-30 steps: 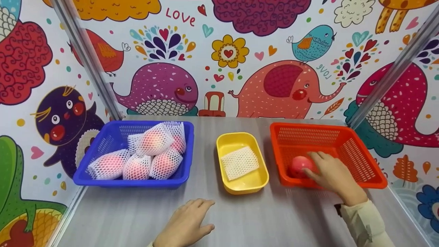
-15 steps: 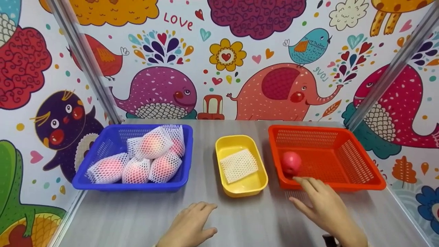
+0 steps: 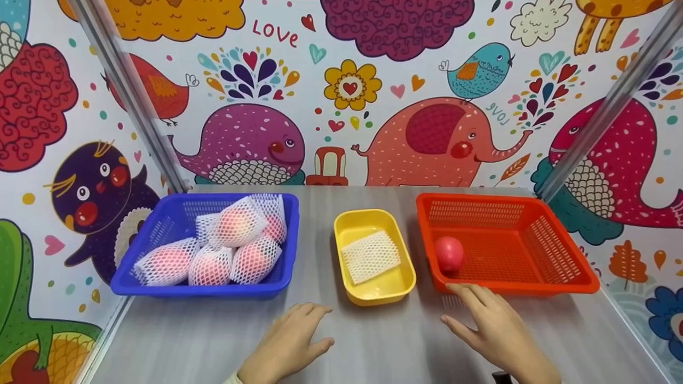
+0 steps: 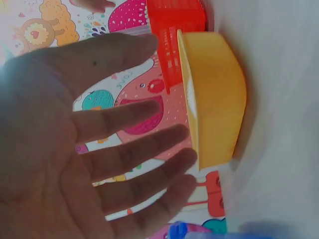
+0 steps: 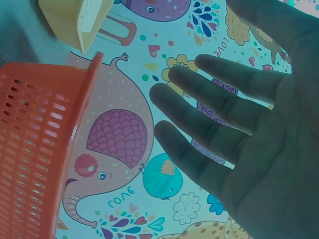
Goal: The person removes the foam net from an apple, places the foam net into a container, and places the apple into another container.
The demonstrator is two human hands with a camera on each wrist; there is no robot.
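Note:
My left hand hovers over the table in front of the yellow tray, fingers spread, holding nothing; the left wrist view shows its bare palm. Near the front rim of the red basket is my right hand, its fingers extended and nothing in them. A pinkish-red round fruit, without a net, lies in that basket's front left corner. Inside the yellow tray rests a flat white foam net sleeve. Several fruits in white foam nets fill part of the blue basket at the left.
A grey wood-look table carries the tray between the two baskets. Behind and at the sides stand walls printed with cartoon animals, joined by metal corner posts.
My right hand has withdrawn from the red basket toward me, leaving the fruit in it. The fruit has shifted to the left, into the front corner. My left hand has barely moved.

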